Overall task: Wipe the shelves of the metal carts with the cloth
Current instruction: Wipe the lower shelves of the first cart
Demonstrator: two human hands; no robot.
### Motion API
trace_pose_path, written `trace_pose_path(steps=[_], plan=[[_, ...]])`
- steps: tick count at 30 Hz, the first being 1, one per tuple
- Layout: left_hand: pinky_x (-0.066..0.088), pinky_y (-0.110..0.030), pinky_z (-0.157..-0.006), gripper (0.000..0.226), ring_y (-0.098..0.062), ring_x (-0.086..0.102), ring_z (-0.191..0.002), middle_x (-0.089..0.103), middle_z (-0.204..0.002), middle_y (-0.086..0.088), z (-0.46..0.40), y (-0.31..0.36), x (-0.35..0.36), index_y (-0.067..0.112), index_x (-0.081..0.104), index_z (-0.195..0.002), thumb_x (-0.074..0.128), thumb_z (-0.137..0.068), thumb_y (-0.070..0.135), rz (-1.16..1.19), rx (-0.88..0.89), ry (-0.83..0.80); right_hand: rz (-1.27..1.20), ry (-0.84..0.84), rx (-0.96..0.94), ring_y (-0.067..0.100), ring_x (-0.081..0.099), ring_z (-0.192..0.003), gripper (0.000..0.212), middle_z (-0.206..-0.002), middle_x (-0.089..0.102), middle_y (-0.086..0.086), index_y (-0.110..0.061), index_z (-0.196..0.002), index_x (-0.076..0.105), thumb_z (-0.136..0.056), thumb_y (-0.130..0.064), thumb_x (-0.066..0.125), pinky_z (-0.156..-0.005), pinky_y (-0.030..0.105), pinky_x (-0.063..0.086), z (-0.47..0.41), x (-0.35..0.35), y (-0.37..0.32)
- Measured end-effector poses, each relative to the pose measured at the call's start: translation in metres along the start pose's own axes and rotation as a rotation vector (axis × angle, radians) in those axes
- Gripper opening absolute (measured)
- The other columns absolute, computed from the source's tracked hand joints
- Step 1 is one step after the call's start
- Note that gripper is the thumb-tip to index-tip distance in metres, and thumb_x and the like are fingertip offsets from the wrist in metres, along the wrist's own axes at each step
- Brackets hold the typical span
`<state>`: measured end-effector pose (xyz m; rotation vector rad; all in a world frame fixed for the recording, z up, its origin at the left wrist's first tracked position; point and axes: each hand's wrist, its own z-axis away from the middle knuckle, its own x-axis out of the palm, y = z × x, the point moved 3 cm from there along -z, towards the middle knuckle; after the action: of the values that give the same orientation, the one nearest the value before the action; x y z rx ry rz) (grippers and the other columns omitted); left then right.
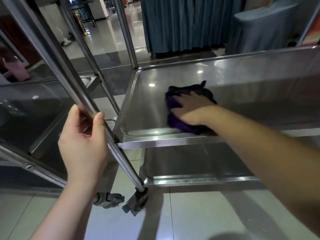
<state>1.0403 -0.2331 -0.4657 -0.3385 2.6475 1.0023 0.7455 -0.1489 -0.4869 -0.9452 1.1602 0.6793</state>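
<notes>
A dark purple cloth [174, 118] lies bunched on the middle shelf [147, 104] of a steel cart, near the shelf's front edge. My right hand [192, 110] lies flat on top of the cloth, fingers spread and pointing left, pressing it onto the metal. My left hand [83, 137] is wrapped round the cart's near corner post [72, 80], thumb on the right side of the tube, just above the shelf corner. A lower shelf [190, 163] shows beneath the middle one.
A second steel cart [39, 108] stands close on the left, its shelves beside my left hand. Caster wheels [135, 201] sit on the tiled floor. Blue curtains [181, 23] and a covered chair [263, 26] stand behind the cart.
</notes>
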Motion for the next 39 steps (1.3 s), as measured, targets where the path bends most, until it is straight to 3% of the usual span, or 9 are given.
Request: trace_pose_path(steps=[3, 9, 12, 17, 23, 26, 29, 31, 39], plan=[[0.039, -0.002, -0.066, 0.011, 0.002, 0.058, -0.073, 0.063, -0.085, 0.017, 0.000, -0.002, 0.001, 0.037, 0.053, -0.094, 0.060, -0.103, 0.037, -0.022, 0.014, -0.004, 0.004, -0.073, -0.191, 0.026, 0.005, -0.157, 0.077, -0.171, 0.012, -0.009, -0.039, -0.162, 0.014, -0.091, -0.070, 0.019, -0.124, 0.046, 0.005, 0.026, 0.033, -0.066], [0.041, -0.007, -0.070, 0.010, 0.004, 0.059, -0.080, 0.063, -0.088, 0.022, -0.003, -0.007, -0.001, 0.037, 0.052, -0.096, 0.060, -0.101, 0.041, -0.089, 0.030, 0.009, 0.018, -0.028, -0.118, 0.014, 0.003, -0.157, 0.076, -0.171, 0.006, -0.014, -0.041, -0.162, 0.007, -0.095, -0.075, 0.021, -0.126, 0.038, 0.005, 0.056, 0.014, -0.003], [0.045, -0.022, -0.071, 0.012, 0.000, 0.058, -0.079, 0.062, -0.087, 0.020, -0.004, -0.008, 0.000, 0.038, 0.051, -0.094, 0.059, -0.102, 0.042, -0.065, 0.017, -0.001, 0.030, 0.021, 0.014, 0.020, 0.010, -0.157, 0.074, -0.171, 0.012, -0.007, -0.038, -0.163, 0.012, -0.098, -0.070, 0.029, -0.126, 0.037, 0.011, 0.084, -0.007, 0.076], [0.039, -0.009, -0.066, 0.017, 0.002, 0.056, -0.075, 0.059, -0.084, 0.022, 0.000, -0.001, 0.001, 0.042, 0.049, -0.089, 0.058, -0.103, 0.042, -0.056, -0.013, 0.005, 0.029, 0.042, 0.333, 0.028, 0.020, -0.155, 0.069, -0.169, 0.022, 0.004, -0.031, -0.162, 0.023, -0.101, -0.062, 0.034, -0.125, 0.042, 0.014, 0.121, -0.047, 0.207], [0.052, -0.036, -0.088, 0.013, -0.012, 0.063, -0.095, 0.065, -0.104, 0.010, 0.006, 0.001, -0.001, 0.035, 0.054, -0.105, 0.060, -0.098, 0.044, -0.075, -0.070, 0.035, 0.034, 0.025, 0.349, 0.031, 0.021, -0.153, 0.069, -0.168, 0.023, 0.004, -0.033, -0.161, 0.024, -0.100, -0.066, 0.031, -0.124, 0.049, 0.019, 0.123, -0.049, 0.221], [0.046, -0.028, -0.097, 0.028, -0.024, 0.059, -0.111, 0.058, -0.126, -0.011, 0.024, 0.012, -0.001, 0.034, 0.052, -0.119, 0.059, -0.094, 0.045, -0.041, -0.142, 0.112, 0.049, 0.024, 0.320, 0.032, 0.022, -0.153, 0.067, -0.168, 0.024, 0.004, -0.036, -0.159, 0.026, -0.100, -0.066, 0.031, -0.123, 0.049, 0.019, 0.123, -0.048, 0.222], [0.039, -0.016, -0.080, 0.028, -0.018, 0.050, -0.089, 0.047, -0.107, 0.004, 0.051, 0.050, 0.026, 0.039, 0.047, -0.108, 0.064, -0.093, 0.023, -0.065, 0.042, -0.091, 0.023, 0.059, 0.322, 0.030, 0.015, -0.156, 0.071, -0.171, 0.015, 0.001, -0.037, -0.163, 0.016, -0.099, -0.067, 0.031, -0.125, 0.047, 0.016, 0.123, -0.048, 0.224], [0.038, -0.011, -0.083, 0.022, -0.010, 0.051, -0.091, 0.045, -0.103, 0.013, 0.067, 0.076, 0.055, 0.028, 0.054, -0.111, 0.066, -0.094, 0.019, -0.094, 0.159, -0.284, 0.019, 0.064, 0.329, 0.030, 0.013, -0.157, 0.073, -0.171, 0.014, 0.001, -0.037, -0.163, 0.014, -0.099, -0.068, 0.031, -0.125, 0.047, 0.015, 0.122, -0.046, 0.226], [0.049, -0.040, -0.100, 0.040, -0.023, 0.059, -0.115, 0.059, -0.131, 0.003, 0.072, 0.172, 0.193, 0.023, 0.062, -0.133, 0.056, -0.099, 0.042, -0.201, 0.213, -0.722, 0.028, 0.088, 0.305, 0.027, 0.007, -0.158, 0.084, -0.172, 0.008, -0.006, -0.042, -0.161, 0.006, -0.088, -0.081, 0.017, -0.126, 0.050, 0.010, 0.120, -0.038, 0.237]])
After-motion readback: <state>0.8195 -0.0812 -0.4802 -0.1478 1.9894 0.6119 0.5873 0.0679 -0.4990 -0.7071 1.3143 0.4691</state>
